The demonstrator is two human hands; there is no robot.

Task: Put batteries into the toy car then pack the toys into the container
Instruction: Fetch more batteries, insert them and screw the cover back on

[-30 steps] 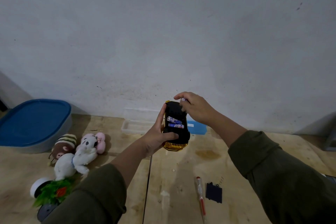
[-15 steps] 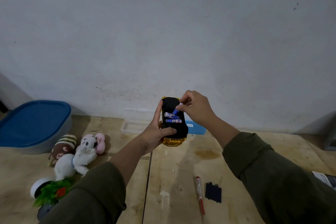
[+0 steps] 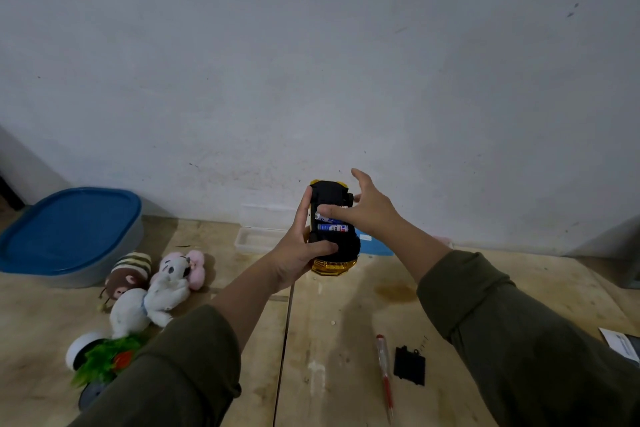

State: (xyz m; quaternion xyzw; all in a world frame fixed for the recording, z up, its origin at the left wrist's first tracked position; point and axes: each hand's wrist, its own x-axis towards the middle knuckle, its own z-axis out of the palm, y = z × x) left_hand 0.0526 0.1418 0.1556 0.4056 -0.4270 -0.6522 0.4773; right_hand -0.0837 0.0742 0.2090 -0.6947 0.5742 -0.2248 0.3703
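Observation:
My left hand (image 3: 298, 253) grips a black and yellow toy car (image 3: 330, 198), held upside down above the table. Blue and white batteries (image 3: 333, 227) lie in its open compartment. My right hand (image 3: 370, 210) has its fingers spread, and its thumb presses on the upper battery. The black battery cover (image 3: 409, 365) lies on the table beside a red screwdriver (image 3: 386, 380). A grey container with a blue lid (image 3: 67, 230) stands at the far left. Plush toys lie near it: a brown striped one (image 3: 130, 274), a white one (image 3: 149, 302) and a pink one (image 3: 195, 265).
A small clear tray (image 3: 258, 239) and a blue lid (image 3: 375, 244) rest against the white wall behind the car. A white pot with a green plastic plant (image 3: 100, 357) sits at the front left. A paper (image 3: 621, 347) lies at the right edge.
My right hand brought a battery down from the car's top end into the compartment, then opened its fingers; the thumb now presses the battery. The left hand keeps its hold.

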